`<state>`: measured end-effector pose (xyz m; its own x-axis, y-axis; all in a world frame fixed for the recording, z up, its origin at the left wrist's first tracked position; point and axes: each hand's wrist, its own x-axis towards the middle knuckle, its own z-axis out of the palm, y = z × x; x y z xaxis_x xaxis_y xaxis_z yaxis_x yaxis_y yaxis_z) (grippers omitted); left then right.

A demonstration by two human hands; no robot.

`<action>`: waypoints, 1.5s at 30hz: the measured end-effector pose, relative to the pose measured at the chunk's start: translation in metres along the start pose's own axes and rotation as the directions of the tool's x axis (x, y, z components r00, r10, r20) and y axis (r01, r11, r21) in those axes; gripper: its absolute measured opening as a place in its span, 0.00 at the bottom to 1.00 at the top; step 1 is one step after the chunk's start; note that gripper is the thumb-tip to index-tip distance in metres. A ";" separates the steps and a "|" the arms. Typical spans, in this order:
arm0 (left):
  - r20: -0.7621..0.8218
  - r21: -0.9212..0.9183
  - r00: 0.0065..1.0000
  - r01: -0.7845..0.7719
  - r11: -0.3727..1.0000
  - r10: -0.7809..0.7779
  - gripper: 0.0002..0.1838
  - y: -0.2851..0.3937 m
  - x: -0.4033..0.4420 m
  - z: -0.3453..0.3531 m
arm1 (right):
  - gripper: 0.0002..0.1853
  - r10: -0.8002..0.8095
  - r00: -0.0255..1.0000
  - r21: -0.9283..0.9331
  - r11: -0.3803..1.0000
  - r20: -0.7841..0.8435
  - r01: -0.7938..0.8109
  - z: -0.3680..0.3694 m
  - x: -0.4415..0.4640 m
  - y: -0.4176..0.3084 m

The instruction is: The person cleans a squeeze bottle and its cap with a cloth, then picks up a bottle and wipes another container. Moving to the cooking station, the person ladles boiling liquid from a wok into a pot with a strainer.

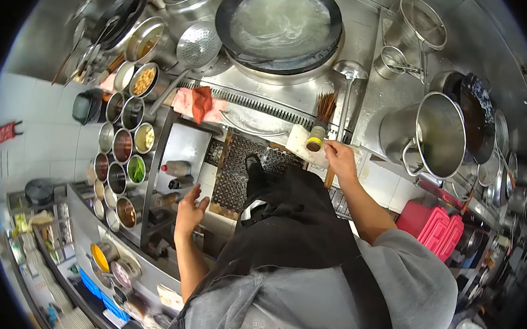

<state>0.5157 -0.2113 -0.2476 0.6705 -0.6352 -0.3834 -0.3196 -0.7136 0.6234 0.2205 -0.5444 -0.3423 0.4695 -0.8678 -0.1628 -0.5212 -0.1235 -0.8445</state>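
My right hand (pixel 341 160) is at the front edge of the stove, with its fingers curled around the handle of a long ladle (pixel 351 70). The wooden handle end shows below the hand; the bowl rests on the steel top. Just left of that hand lies a bamboo wok brush (pixel 324 111) with a yellow-banded end, on a folded pale cloth (pixel 297 140). My left hand (pixel 191 211) hangs in the air with its fingers apart, holding nothing. Nearest it are bottles on a low steel shelf, one with a red cap (pixel 177 168).
A large wok (pixel 282 22) of cloudy, moving liquid sits on the burner. A perforated skimmer (pixel 198 45) lies left of it, above a red cloth (pixel 201 104). Several steel ingredient pots (pixel 143 137) line the left. A tall steel pot (pixel 439 134) stands right.
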 end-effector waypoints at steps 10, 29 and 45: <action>0.456 0.073 0.835 -0.379 0.922 0.307 0.29 0.006 0.158 0.011 | 0.16 0.088 0.924 -0.256 0.947 -0.371 -0.193 0.034 -0.018 -0.030; 0.657 -0.471 0.723 0.169 0.866 0.216 0.30 0.094 0.135 0.050 | 0.35 0.200 0.963 0.167 0.959 0.181 -0.230 0.076 -0.011 -0.120; -0.360 0.298 0.839 -0.311 0.903 0.408 0.40 0.006 0.425 -0.059 | 0.22 -0.154 0.941 -0.031 0.985 0.301 0.171 0.139 0.033 -0.184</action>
<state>0.8379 -0.4682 -0.3664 0.6733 -0.7175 0.1782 -0.6963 -0.5344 0.4792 0.4310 -0.4837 -0.2635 0.7368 -0.6526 -0.1766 -0.4547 -0.2850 -0.8438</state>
